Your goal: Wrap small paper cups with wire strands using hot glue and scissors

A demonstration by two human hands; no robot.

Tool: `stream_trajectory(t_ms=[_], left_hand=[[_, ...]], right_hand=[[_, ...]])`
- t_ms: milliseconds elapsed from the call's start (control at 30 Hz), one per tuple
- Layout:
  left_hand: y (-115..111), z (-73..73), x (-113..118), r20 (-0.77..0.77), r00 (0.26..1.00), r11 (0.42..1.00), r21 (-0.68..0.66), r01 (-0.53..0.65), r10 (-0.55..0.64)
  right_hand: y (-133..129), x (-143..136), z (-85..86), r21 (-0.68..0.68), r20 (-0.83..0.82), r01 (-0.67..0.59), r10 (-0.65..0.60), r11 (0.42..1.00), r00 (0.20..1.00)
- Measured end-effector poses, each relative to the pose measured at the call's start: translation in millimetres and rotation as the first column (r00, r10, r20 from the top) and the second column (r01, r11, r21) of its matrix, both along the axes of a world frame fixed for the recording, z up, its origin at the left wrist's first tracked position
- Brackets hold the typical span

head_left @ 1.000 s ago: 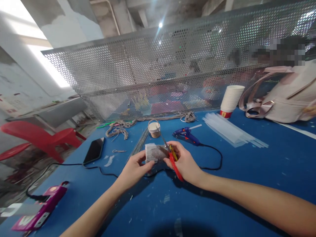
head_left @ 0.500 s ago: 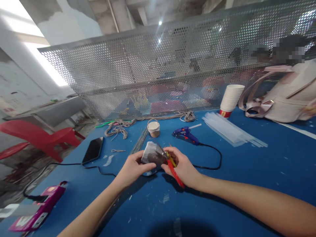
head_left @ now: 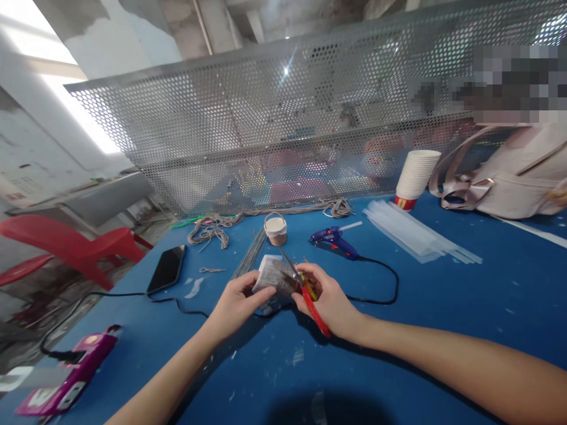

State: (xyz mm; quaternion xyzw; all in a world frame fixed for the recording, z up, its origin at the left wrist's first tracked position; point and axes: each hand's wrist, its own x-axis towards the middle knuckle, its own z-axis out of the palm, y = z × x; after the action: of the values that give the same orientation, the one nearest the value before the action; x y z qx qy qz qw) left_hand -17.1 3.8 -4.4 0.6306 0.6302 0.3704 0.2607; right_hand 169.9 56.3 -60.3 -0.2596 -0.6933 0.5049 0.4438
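Observation:
My left hand [head_left: 239, 301] is closed on the left side of a grey and white wrapped piece [head_left: 271, 276], its thumb across the front. In my right hand [head_left: 328, 301] are scissors with red handles [head_left: 315, 311]; their blades point up and left, in front of the piece's right part. Something yellow shows between the right fingers, partly hidden. My right fingertips are at the piece's right edge. Behind the hands stands a small white and brown bucket [head_left: 276, 231], with thin grey sticks [head_left: 250, 254] lying to its left.
On the blue table [head_left: 420, 366] are a blue glue gun [head_left: 334, 239] with its cord, translucent strips [head_left: 407, 233], stacked paper cups [head_left: 416, 174], a pale bag [head_left: 514, 177], grey cord [head_left: 210, 233], a phone [head_left: 167, 269] and a purple power strip [head_left: 73, 375]. A perforated metal screen [head_left: 212, 136] stands behind.
The wrapped piece has turned slightly between my hands, showing more of its grey face. The scissor blades stand out more clearly in front of it. Both hands have barely moved.

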Motion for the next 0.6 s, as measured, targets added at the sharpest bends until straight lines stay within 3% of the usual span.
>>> stream_trajectory(t_ms=[100, 300, 467, 600], left_hand=[[-0.8, 2.2, 1.2, 0.046, 0.999, 1.0, -0.02, 0.001, 0.0], [-0.6, 4.3, -5.8, 0.184, 0.981, 0.995, -0.077, 0.068, -0.053], [2.4, 5.1, -20.7, 0.369, 0.925, 0.992, -0.049, 0.115, -0.089], [4.0, 6.6, -22.6, 0.477, 0.876, 0.994, -0.036, 0.1, -0.071]], right_hand=[[0.8, 1.3, 0.0, 0.039, 0.029, -0.005, 0.004, 0.999, 1.0], [4.8, 8.4, 5.6, -0.022, 0.075, -0.103, 0.105, 0.994, 0.992], [10.1, 26.6, 24.8, -0.073, 0.169, -0.151, 0.161, 0.986, 0.972], [10.4, 41.4, 42.0, -0.201, 0.236, -0.268, 0.312, 0.942, 0.92]])
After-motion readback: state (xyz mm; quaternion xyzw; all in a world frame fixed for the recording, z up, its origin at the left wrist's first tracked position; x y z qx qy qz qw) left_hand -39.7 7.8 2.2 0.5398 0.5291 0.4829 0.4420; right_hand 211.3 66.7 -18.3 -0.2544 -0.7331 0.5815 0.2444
